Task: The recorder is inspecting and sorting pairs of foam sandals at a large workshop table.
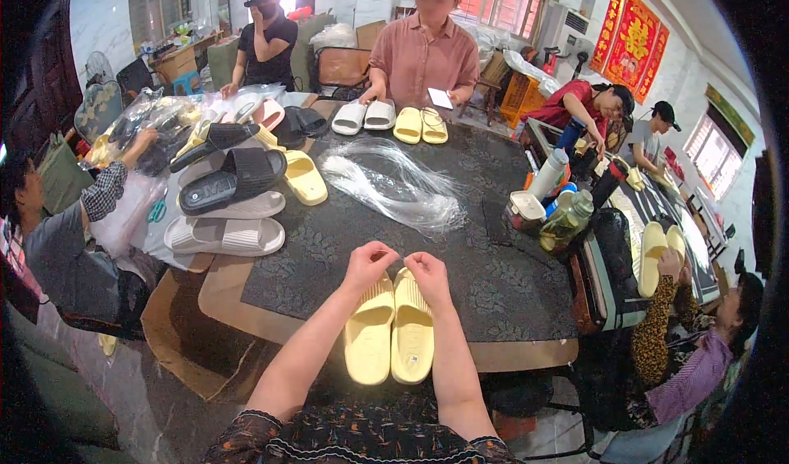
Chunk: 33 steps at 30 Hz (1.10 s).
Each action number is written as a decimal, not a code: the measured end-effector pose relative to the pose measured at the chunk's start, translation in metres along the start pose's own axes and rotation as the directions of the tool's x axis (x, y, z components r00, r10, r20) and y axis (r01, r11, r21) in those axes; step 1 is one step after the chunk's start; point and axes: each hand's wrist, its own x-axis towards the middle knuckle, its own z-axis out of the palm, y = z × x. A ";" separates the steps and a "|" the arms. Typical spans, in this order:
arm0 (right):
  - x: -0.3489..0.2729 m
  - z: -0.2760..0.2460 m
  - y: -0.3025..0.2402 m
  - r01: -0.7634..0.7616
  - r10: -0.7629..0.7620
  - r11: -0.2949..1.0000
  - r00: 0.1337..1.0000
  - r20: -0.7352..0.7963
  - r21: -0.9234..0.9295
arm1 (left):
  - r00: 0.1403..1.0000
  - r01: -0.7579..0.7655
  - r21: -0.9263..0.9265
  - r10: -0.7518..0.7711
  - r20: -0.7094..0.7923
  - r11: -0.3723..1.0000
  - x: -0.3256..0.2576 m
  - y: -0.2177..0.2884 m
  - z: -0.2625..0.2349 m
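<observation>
A pair of pale yellow slide sandals (368,341) lies side by side at the table's near edge, toes pointing away from me. Over the left toe, my left hand (371,265) has its fingertips pinched together. My right hand (427,275) pinches likewise above the right toe, close to the left one. Whatever thin thing the fingertips hold is too small to make out. Beyond my hands lies a loose bundle of clear plastic strands (394,186). The straps of both sandals are partly hidden by my hands.
Grey slides (226,235), black slides (234,183) and a yellow slide (305,178) are heaped at left. Across the table, a person (423,53) touches white slides (348,119) beside a yellow pair (408,125). Bottles (548,174) stand at right, near another person holding yellow slides (652,258).
</observation>
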 end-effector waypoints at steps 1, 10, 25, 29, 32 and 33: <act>0.000 -0.001 0.001 -0.008 0.007 1.000 1.000 0.029 0.014 | 0.998 0.020 0.028 -0.022 0.062 0.999 -0.002 0.002 0.002; 0.001 -0.001 0.001 -0.004 0.006 1.000 0.997 -0.075 0.023 | 0.997 0.077 -0.043 -0.077 -0.012 0.996 0.007 -0.017 -0.004; -0.107 -0.010 -0.094 0.072 0.175 0.737 0.940 0.293 -0.672 | 0.958 0.234 -0.183 -0.259 -0.125 0.955 0.009 -0.024 -0.017; -0.122 -0.001 -0.078 0.147 0.129 0.535 0.959 0.252 -0.832 | 0.967 0.217 -0.173 -0.236 -0.099 0.961 0.013 -0.023 -0.005; -0.102 0.013 -0.069 0.135 0.118 0.590 0.961 0.250 -0.796 | 0.978 0.186 -0.130 -0.196 -0.071 0.974 0.014 -0.023 -0.009; -0.098 0.016 -0.062 0.141 0.111 0.591 0.961 0.253 -0.794 | 0.979 0.180 -0.129 -0.190 -0.074 0.975 0.015 -0.020 -0.010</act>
